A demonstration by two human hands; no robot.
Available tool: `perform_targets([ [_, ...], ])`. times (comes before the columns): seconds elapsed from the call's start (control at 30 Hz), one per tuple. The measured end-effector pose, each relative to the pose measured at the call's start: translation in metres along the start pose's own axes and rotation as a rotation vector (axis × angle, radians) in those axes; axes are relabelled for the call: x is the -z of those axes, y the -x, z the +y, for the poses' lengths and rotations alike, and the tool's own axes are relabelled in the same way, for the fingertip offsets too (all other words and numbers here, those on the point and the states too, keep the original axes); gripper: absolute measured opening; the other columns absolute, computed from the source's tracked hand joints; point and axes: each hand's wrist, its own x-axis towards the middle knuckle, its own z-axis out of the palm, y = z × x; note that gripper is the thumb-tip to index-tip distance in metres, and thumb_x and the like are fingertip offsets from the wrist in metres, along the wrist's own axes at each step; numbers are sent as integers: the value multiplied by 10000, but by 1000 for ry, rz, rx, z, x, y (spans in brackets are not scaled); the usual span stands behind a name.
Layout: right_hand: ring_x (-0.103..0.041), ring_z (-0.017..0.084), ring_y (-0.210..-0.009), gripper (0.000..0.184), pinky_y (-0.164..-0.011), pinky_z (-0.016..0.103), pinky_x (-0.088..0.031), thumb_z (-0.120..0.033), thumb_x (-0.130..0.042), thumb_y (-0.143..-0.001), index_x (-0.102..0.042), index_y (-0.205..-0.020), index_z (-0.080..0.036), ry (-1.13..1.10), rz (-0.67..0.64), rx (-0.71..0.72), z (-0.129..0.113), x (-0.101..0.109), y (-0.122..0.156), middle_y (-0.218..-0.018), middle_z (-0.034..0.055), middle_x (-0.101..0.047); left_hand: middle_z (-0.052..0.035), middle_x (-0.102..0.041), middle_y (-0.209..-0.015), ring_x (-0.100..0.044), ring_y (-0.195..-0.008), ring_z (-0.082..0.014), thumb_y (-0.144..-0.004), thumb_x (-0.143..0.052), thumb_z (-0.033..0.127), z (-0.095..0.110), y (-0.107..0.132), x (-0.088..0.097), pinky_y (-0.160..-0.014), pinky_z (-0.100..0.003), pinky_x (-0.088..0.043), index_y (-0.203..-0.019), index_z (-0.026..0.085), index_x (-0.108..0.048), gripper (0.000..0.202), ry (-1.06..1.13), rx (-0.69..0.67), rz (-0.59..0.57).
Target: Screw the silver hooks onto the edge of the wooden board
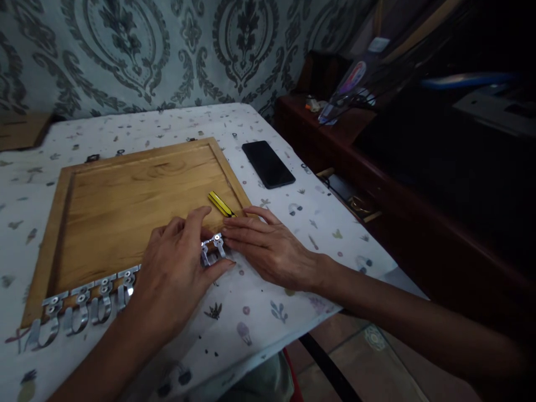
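A wooden board (125,201) lies flat on a table with a patterned white cloth (268,312). Along the board's near edge sits a row of several metal hooks (79,307). My left hand (176,273) rests at that edge, thumb and fingers pinched around one metal hook (212,249) at the board's near right corner. My right hand (268,245) lies flat beside it, fingers stretched out and pressing on the board's corner, fingertips touching the hook. A yellow-handled tool (221,204) lies on the board just beyond my fingers.
A black phone (268,163) lies on the cloth to the right of the board. A dark wooden cabinet (377,184) stands right of the table with an open drawer. Patterned wallpaper is behind. Small dark screws dot the cloth near the front.
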Motion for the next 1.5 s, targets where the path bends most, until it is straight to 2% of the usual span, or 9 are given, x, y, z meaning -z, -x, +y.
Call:
perform_targets([
  [0.17,-726,246,-1172,231,-1075,513,-547,-111,-483,-1023,-707,-1079,-99,20,37,-1,0,0,-1,-1112,99,-803,-78,-743,-1046,-686,-1055,-353,-745,-870,364,0,1,1,-912,-573,-545,-1364,232,-468,749,8,13,4],
  [0.63,-698,238,-1216,264,-1112,551,-491,-110,-444,-1042,-693,-1126,-108,4,-40,19,5,-1,3,-1186,114,-782,-74,-751,-1065,-680,-1091,-356,-743,-852,346,-1,0,-1,-931,-565,-530,-1354,253,-468,727,-2,8,10],
  [0.97,-720,206,-1136,243,-1103,555,-498,-132,-437,-1072,-680,-1072,-149,67,-39,63,6,0,-4,-1123,61,-798,-77,-754,-1077,-669,-1095,-347,-767,-846,344,1,0,0,-937,-552,-523,-1374,228,-450,734,-23,-10,-27],
  [1.07,-728,210,-1116,217,-1095,559,-501,-108,-460,-1061,-675,-1060,-136,67,-36,66,5,1,-6,-1113,58,-801,-93,-749,-1129,-661,-1117,-356,-780,-826,378,-1,2,8,-925,-532,-523,-1394,233,-448,735,-104,-68,-16],
  [1.17,-731,218,-1108,189,-1091,563,-502,-93,-491,-1047,-676,-1070,-124,71,-40,60,4,0,-5,-1118,59,-800,-82,-745,-1139,-684,-1063,-348,-872,-697,465,-7,1,28,-863,-502,-534,-1339,266,-529,536,-133,-100,40],
  [1.23,-728,214,-1108,190,-1097,562,-496,-108,-496,-1050,-684,-1069,-132,77,-33,57,5,-1,-5,-1120,54,-800,-58,-748,-1117,-701,-1006,-330,-950,-548,483,-12,-6,42,-819,-481,-533,-1272,297,-592,375,-122,-101,55],
  [1.33,-720,204,-1099,209,-1096,553,-490,-118,-493,-1052,-697,-1044,-163,79,-24,65,6,-2,-5,-1102,41,-800,-53,-749,-1070,-696,-976,-318,-993,-434,423,-17,-26,54,-833,-482,-526,-1163,292,-668,318,-168,-126,24],
  [1.4,-717,199,-1084,223,-1086,541,-489,-110,-485,-1051,-698,-1027,-172,76,-29,70,6,-3,-6,-1065,37,-801,-71,-740,-1049,-677,-1002,-305,-999,-391,321,-18,-45,52,-876,-472,-528,-1106,249,-702,337,-194,-174,-62],
  [1.5,-716,196,-1039,227,-1080,525,-483,-86,-482,-1041,-695,-1008,-155,72,-25,69,6,-4,-6,-1015,40,-796,-111,-698,-1163,-618,-1108,-276,-981,-315,152,-19,-74,39,-982,-451,-495,-1200,179,-689,434,-224,-378,-228],
])
